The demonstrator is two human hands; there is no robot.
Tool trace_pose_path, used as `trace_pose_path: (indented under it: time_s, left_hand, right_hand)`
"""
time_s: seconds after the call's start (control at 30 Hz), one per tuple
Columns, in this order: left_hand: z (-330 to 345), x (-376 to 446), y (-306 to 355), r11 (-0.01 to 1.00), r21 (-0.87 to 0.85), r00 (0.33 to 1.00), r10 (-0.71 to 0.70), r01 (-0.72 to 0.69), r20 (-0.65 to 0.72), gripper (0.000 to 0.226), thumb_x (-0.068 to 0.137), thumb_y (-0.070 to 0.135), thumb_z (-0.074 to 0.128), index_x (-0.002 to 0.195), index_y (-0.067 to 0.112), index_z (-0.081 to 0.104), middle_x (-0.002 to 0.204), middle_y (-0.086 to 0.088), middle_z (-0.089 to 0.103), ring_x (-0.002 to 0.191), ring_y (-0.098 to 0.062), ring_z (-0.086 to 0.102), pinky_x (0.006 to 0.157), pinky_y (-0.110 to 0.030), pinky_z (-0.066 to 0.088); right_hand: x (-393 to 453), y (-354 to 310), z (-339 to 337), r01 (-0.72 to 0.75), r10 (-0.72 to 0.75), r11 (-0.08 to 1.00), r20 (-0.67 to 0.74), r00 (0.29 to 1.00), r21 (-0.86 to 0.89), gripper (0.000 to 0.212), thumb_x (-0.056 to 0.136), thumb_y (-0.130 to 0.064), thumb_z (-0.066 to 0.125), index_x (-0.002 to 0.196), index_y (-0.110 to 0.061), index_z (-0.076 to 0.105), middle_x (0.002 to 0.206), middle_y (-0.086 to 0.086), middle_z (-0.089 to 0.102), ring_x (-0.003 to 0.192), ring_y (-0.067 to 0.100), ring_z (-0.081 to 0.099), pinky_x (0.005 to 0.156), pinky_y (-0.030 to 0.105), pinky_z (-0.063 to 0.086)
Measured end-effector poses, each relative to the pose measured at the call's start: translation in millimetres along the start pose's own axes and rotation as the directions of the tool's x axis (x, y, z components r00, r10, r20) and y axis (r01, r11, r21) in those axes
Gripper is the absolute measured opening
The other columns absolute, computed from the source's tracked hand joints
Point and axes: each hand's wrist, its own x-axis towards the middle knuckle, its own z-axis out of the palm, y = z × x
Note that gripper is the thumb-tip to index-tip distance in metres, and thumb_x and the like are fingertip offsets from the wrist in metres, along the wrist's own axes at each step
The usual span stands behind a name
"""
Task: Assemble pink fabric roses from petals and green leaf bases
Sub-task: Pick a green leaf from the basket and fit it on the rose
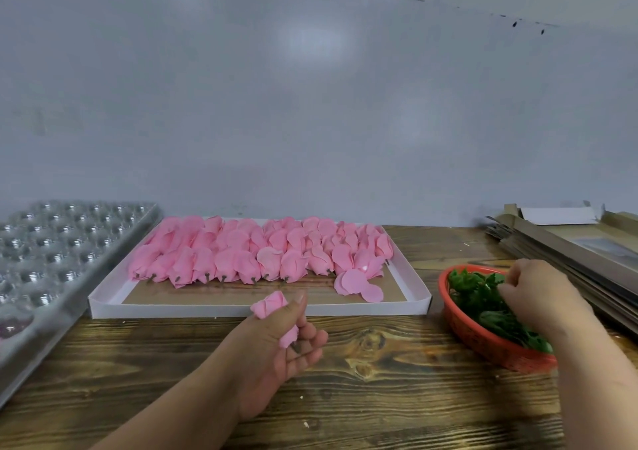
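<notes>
Step in hand, by judgement: fetching one green fabric leaf base (483, 297) to fit under a pink fabric rose bud (271, 306).

Left hand (279, 342) raised over the middle of the wooden counter (379, 398), fingers curled around the pink bud, head protruding past the thumb, lower end showing between the fingers. Right hand (538, 297) lowered into the oval orange plastic basket (483, 342) near the right edge of the counter, fingers bent down among the leaf bases; whether one is already pinched cannot be told.

Remaining buds packed in rows in the shallow white cardboard tray (241, 309) at the back centre of the counter, a few loose pink petals (359, 285) at its right front corner. Clear plastic cavity tray (51, 249) along the left edge, flattened cardboard boxes (569, 242) at the back right corner.

For a clean result:
- Pinch a single leaf base only; shake off any clinging neighbours.
- Keep light pressure on the bud to avoid crushing petals.
- Align the centre of the base with the lower end of the bud before pushing together.
</notes>
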Motion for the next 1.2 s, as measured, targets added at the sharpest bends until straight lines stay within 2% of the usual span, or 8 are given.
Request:
trace_pose_path:
  time_s: [0.17, 0.37, 0.57, 0.67, 0.77, 0.9, 1.03, 1.2]
  left_hand:
    - [0, 1, -1, 1.000, -0.003, 1.000, 0.003, -0.003, -0.002, 0.029, 0.071, 0.034, 0.067, 0.073, 0.008, 0.055, 0.062, -0.007, 0.062, 0.065, -0.020, 0.070, 0.061, -0.032, 0.057]
    - [1, 1, -2, 0.999, -0.032, 1.000, 0.023, -0.023, -0.010, 0.027, 0.069, 0.035, 0.068, 0.058, 0.012, 0.060, 0.059, -0.006, 0.059, 0.061, -0.018, 0.068, 0.058, -0.031, 0.057]
    - [2, 0, -2, 0.999, -0.028, 1.000, 0.024, -0.024, 0.001, 0.027, 0.070, 0.034, 0.068, 0.056, 0.013, 0.061, 0.060, -0.006, 0.059, 0.061, -0.018, 0.067, 0.057, -0.031, 0.056]
    - [2, 0, -2, 0.999, -0.025, 1.000, 0.024, -0.024, 0.005, 0.027, 0.071, 0.034, 0.068, 0.056, 0.013, 0.061, 0.060, -0.006, 0.059, 0.062, -0.019, 0.067, 0.058, -0.032, 0.056]
    - [1, 0, -3, 1.000, -0.020, 1.000, 0.021, -0.020, 0.005, 0.027, 0.070, 0.035, 0.069, 0.056, 0.013, 0.061, 0.060, -0.006, 0.059, 0.062, -0.019, 0.067, 0.060, -0.032, 0.056]
    - [1, 1, -3, 1.000, -0.019, 1.000, 0.013, -0.013, -0.004, 0.027, 0.070, 0.035, 0.069, 0.061, 0.012, 0.059, 0.060, -0.006, 0.059, 0.062, -0.019, 0.067, 0.062, -0.033, 0.056]
    - [1, 0, -3, 1.000, -0.016, 1.000, 0.011, -0.011, -0.006, 0.027, 0.071, 0.036, 0.069, 0.061, 0.012, 0.059, 0.061, -0.006, 0.060, 0.063, -0.019, 0.067, 0.060, -0.032, 0.056]
    - [3, -2, -3, 0.999, -0.026, 0.999, 0.035, -0.035, -0.006, 0.028, 0.069, 0.036, 0.068, 0.064, 0.011, 0.058, 0.061, -0.006, 0.060, 0.064, -0.019, 0.068, 0.059, -0.032, 0.056]
  right_hand:
    - [-6, -11, 2, 0.198, -0.200, 0.980, 0.117, 0.973, 0.021, 0.005, 0.082, -0.023, 0.067, 0.078, -0.026, 0.068, 0.080, -0.005, 0.064, 0.073, 0.009, 0.056, 0.070, 0.035, 0.052]
    - [-7, -17, 15, 0.258, -0.185, 0.947, 0.329, 0.926, -0.194, 0.017, 0.079, -0.021, 0.058, 0.082, -0.031, 0.073, 0.084, -0.006, 0.068, 0.081, 0.014, 0.061, 0.078, 0.036, 0.055]
    - [1, -15, 26, 0.211, -0.170, 0.964, 0.237, 0.957, -0.161, 0.025, 0.078, -0.012, 0.057, 0.061, -0.030, 0.064, 0.087, 0.000, 0.067, 0.086, 0.021, 0.061, 0.081, 0.038, 0.053]
    - [3, -15, 28, 0.216, -0.196, 0.972, 0.184, 0.963, -0.096, 0.022, 0.078, -0.010, 0.056, 0.066, -0.022, 0.069, 0.081, 0.003, 0.068, 0.079, 0.021, 0.061, 0.076, 0.039, 0.054]
    - [6, -15, 27, 0.177, -0.177, 0.984, -0.001, 0.984, 0.021, 0.016, 0.081, -0.009, 0.054, 0.070, -0.012, 0.065, 0.071, 0.007, 0.064, 0.067, 0.023, 0.059, 0.065, 0.039, 0.054]
    - [9, -12, 27, 0.111, -0.099, 0.990, -0.127, 0.987, 0.090, 0.013, 0.088, -0.013, 0.047, 0.077, -0.015, 0.054, 0.073, 0.006, 0.058, 0.071, 0.027, 0.056, 0.067, 0.040, 0.052]
    - [10, -8, 31, 0.145, -0.111, 0.979, -0.220, 0.969, 0.144, 0.008, 0.092, -0.012, 0.045, 0.086, -0.014, 0.051, 0.070, 0.005, 0.055, 0.062, 0.022, 0.052, 0.053, 0.031, 0.041]
    - [0, -21, 21, 0.218, -0.067, 0.799, -0.278, 0.958, 0.560, 0.012, 0.086, -0.006, 0.055, 0.075, -0.010, 0.055, 0.078, 0.016, 0.063, 0.067, 0.024, 0.058, 0.058, 0.032, 0.047]
